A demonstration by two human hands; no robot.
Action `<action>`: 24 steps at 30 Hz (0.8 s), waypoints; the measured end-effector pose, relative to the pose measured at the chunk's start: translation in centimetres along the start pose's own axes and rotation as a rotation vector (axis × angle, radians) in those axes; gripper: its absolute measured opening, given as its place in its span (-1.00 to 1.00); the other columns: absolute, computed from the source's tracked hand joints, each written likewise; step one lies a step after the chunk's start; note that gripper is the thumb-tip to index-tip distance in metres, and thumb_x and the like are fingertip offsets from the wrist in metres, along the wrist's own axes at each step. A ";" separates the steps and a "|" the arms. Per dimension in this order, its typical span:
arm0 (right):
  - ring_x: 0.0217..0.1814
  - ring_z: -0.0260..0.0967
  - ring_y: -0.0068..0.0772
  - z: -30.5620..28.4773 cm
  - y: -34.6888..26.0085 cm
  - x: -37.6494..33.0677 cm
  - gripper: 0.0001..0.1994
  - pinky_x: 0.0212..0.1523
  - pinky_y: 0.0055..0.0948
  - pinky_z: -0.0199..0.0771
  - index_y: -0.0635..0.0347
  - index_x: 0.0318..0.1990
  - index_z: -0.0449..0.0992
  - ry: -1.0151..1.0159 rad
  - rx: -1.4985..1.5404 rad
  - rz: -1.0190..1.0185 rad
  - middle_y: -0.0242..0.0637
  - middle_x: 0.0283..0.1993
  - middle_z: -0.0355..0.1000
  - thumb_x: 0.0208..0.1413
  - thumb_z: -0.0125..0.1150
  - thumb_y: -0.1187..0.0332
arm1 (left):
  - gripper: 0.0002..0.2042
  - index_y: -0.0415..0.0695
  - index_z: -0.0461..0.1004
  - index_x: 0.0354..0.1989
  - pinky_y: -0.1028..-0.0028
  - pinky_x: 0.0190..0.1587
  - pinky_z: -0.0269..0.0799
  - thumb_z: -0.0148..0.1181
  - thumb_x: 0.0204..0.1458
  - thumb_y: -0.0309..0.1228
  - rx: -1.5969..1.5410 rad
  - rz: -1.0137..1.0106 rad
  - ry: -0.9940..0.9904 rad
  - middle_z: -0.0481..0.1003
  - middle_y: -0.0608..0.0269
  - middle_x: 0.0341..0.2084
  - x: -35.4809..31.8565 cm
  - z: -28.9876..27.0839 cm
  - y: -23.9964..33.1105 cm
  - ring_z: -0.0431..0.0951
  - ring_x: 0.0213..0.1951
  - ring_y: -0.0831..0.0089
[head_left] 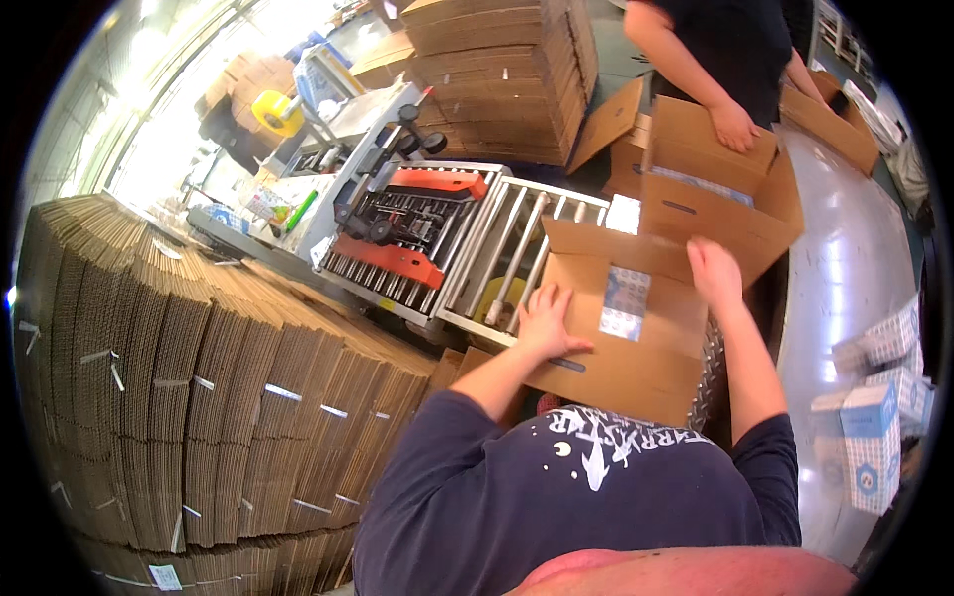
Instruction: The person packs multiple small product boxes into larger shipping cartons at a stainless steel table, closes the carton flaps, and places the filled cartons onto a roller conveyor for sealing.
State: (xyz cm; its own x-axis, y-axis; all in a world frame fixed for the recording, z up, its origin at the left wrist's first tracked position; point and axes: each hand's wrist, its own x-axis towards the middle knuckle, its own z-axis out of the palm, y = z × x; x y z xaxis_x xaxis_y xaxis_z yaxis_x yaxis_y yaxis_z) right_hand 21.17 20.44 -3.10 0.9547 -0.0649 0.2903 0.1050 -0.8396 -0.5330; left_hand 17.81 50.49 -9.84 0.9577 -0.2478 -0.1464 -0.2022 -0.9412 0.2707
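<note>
In front of me stands a brown cardboard box (668, 372) with its flaps raised and a hand slot in the near side. A blue-and-white printed package (626, 298) shows through its opening. My left hand (549, 323) lies on the left flap, fingers spread and thumb pointing inward. On the right side, my right hand (714, 270) is closed at the edge of the box's flap; its fingertips are partly hidden.
A co-worker's hand (733, 124) rests in another open box (686, 214) just beyond mine. A roller conveyor (517, 248) leads left to a taping machine (393, 223) with orange belts. Flattened cardboard stacks (219, 397) fill the left. Blue-and-white cartons (870, 437) lie on a metal surface (830, 278) at right.
</note>
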 end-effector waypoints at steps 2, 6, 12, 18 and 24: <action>-0.38 0.31 0.01 2.4 -1.6 -3.6 -0.68 -0.30 -0.12 0.32 0.22 -0.54 0.41 0.063 -0.173 -0.146 -0.09 -0.51 0.32 0.12 0.02 0.17 | 0.13 -0.10 -0.04 0.28 0.08 0.27 -0.03 0.44 -0.51 0.12 -0.164 -0.094 0.093 -0.07 -0.09 0.26 0.4 1.3 -2.4 -0.07 0.29 0.01; 0.03 0.26 0.02 6.8 1.9 -11.5 -0.69 0.02 -0.20 0.30 0.16 -0.16 0.49 0.001 -0.224 -0.022 -0.07 0.00 0.32 -0.08 0.25 0.28 | -0.06 -0.18 -0.12 0.29 0.34 0.21 0.13 0.39 -0.25 -0.29 -0.898 0.160 -0.102 0.11 -0.11 0.21 5.8 3.2 -8.1 0.19 0.21 0.22; 0.30 0.02 -0.24 12.7 -1.0 -8.3 -0.04 0.26 -0.36 0.03 0.06 0.37 -0.28 0.158 0.803 0.890 -0.10 0.31 0.01 -0.12 0.27 0.56 | -0.25 -0.09 -0.02 0.29 0.28 0.15 0.20 0.12 -0.02 -0.02 -0.776 0.080 -0.252 0.25 -0.12 0.11 16.9 0.9 -11.0 0.27 0.14 0.02; 0.37 -0.09 -0.14 26.9 -6.0 2.5 -0.16 0.30 -0.33 -0.04 0.25 0.34 -0.20 0.188 0.574 0.688 0.04 0.35 -0.10 -0.02 0.24 0.43 | -0.46 0.04 0.32 0.12 0.04 0.22 0.02 0.11 -0.05 -0.03 -0.160 0.111 0.294 0.17 0.16 0.21 26.2 -6.1 -22.3 0.10 0.24 0.06; 0.31 0.04 -0.01 39.4 -14.6 14.1 -0.25 0.28 -0.29 0.03 0.27 0.32 -0.11 0.056 0.438 0.387 0.15 0.29 0.00 0.04 0.17 0.31 | -0.32 -0.11 0.17 0.21 -0.06 0.28 -0.23 -0.09 0.01 0.12 0.120 0.192 0.169 0.05 0.07 0.27 24.9 -10.9 -31.5 -0.06 0.31 0.09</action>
State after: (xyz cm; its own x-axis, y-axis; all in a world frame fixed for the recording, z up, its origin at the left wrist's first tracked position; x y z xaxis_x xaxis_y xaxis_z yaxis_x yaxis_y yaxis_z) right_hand 44.05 53.08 -22.53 0.9317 -0.3605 0.0441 -0.1317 -0.4485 -0.8840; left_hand 50.28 76.52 -11.63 0.9179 -0.3923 0.0600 -0.3967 -0.9035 0.1624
